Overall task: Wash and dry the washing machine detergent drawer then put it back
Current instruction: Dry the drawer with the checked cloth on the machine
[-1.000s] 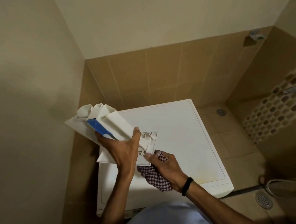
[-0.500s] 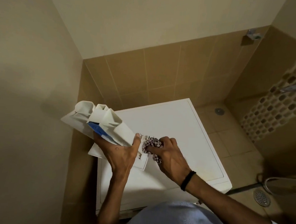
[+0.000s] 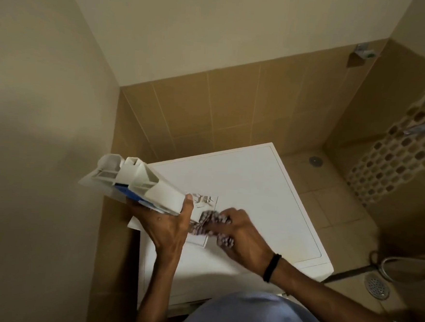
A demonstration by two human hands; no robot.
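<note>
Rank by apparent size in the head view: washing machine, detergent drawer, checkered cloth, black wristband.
1. washing machine
2. detergent drawer, enlarged by nearness
3. checkered cloth, partly hidden in the right hand
4. black wristband

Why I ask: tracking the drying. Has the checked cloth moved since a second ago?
Yes. Against the washing machine top, the checked cloth moved up-left, from its front edge onto the drawer end.

A home bathroom that doubles as a laundry corner — a white washing machine [image 3: 242, 183] stands against tan wall tiles [image 3: 222, 106] below plain painted wall. The tiled floor to the right has a round metal drain [image 3: 376, 286] near and a smaller drain [image 3: 315, 160] far, and the right wall carries a mosaic band [image 3: 402, 159] with a metal tap [image 3: 421, 128].
</note>
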